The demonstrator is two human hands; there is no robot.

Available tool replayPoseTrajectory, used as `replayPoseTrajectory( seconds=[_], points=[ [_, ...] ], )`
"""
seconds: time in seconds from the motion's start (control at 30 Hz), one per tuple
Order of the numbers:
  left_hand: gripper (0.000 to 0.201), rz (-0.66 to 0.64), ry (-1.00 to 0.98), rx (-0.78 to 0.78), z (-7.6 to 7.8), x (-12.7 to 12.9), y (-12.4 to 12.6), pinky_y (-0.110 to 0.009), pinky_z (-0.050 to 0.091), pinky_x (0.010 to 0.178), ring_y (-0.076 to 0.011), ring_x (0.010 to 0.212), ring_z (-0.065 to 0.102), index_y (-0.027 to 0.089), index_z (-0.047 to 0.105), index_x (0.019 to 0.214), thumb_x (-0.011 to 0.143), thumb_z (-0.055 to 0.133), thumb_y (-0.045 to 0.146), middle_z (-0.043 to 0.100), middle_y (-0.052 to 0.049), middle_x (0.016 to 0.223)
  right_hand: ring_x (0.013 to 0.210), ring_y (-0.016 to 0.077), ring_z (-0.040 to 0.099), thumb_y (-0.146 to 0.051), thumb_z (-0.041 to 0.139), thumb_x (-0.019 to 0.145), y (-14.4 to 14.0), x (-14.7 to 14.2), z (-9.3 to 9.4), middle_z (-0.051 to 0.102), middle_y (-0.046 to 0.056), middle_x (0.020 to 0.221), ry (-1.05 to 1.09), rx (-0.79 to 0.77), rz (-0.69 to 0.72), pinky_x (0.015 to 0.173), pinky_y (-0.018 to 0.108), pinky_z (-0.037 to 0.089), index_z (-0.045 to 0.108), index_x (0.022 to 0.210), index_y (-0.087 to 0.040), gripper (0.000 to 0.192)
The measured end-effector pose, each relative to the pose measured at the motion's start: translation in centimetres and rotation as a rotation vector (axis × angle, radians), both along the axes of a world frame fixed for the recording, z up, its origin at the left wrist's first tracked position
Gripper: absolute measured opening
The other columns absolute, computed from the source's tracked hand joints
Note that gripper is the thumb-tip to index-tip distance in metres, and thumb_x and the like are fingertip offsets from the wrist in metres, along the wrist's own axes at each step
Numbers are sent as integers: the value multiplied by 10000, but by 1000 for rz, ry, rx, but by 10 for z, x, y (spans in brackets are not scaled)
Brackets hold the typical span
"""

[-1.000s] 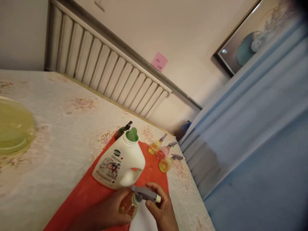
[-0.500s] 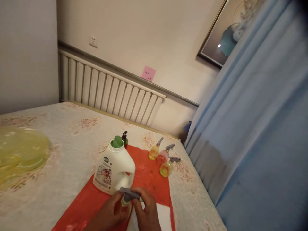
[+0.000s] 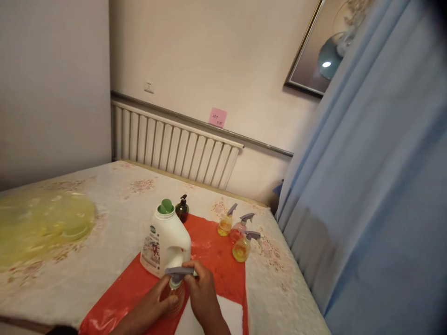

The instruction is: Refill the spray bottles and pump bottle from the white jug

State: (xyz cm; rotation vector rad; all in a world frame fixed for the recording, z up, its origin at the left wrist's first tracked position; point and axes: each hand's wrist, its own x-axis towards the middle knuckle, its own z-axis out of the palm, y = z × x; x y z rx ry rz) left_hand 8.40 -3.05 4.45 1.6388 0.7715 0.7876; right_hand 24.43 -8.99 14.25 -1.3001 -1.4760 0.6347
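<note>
Low in the view, my left hand (image 3: 153, 300) is wrapped round the clear body of a spray bottle (image 3: 177, 275) with a grey trigger head. My right hand (image 3: 205, 295) pinches the trigger end of that head from the right. The bottle is upright, over the red plastic sheet (image 3: 115, 288); whether its base touches the sheet I cannot tell. Just behind it stands a white detergent jug (image 3: 171, 239) with a green piece in its open mouth. White paper (image 3: 228, 311) lies beneath my right hand.
Three spray bottles (image 3: 240, 251) with yellow and pink liquid stand at the sheet's right side. A dark pump bottle (image 3: 182, 209) is behind the jug. Transparent yellow plastic (image 3: 42, 223) lies at the left on the flowered tablecloth (image 3: 118, 204). A blue curtain (image 3: 349, 186) hangs at right.
My view has shifted slightly, showing more of the table's near left edge. Both hands stay on the spray bottle, whose head now lies more level.
</note>
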Motion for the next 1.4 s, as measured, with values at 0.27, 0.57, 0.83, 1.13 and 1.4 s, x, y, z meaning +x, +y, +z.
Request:
replayPoseTrajectory(
  seconds=[0.27,0.57,0.83,1.13,1.4],
  points=[
    [648,22,-45,24,-4,3,-3,-414,341,1156,-326,1355,468,201,503,1362,810,650,506,582,-77,1421,993,233,584,26,490,744,-7,8,7,651,62,1038,-356,136,-60,898,374,469,696,1039,-230,441],
    [612,55,-43,48,2,3,-8,-461,311,1176,-337,1365,444,244,527,1362,812,660,477,580,-63,1420,917,244,588,-9,470,840,-25,-11,12,622,81,983,-498,298,-307,814,385,499,645,1062,-212,348],
    [482,121,-47,69,2,4,-15,-428,439,1071,-304,1205,572,185,578,1262,857,626,441,652,-108,1279,855,262,603,-33,566,797,-19,-43,5,631,77,922,-648,230,-306,756,381,510,653,1113,-211,372],
    [450,121,-114,50,3,8,-17,-414,424,1085,-297,1226,554,185,582,1233,850,644,414,646,-119,1270,869,269,604,-66,634,797,-15,-46,2,641,78,934,-738,191,-320,760,380,495,680,1032,-223,286],
    [431,147,-93,51,2,8,-18,-413,424,1084,-296,1204,568,178,610,1192,854,646,443,640,-129,1284,896,271,599,-72,651,811,-16,-46,-2,640,82,957,-703,197,-320,783,385,502,672,1041,-222,275]
  ],
)
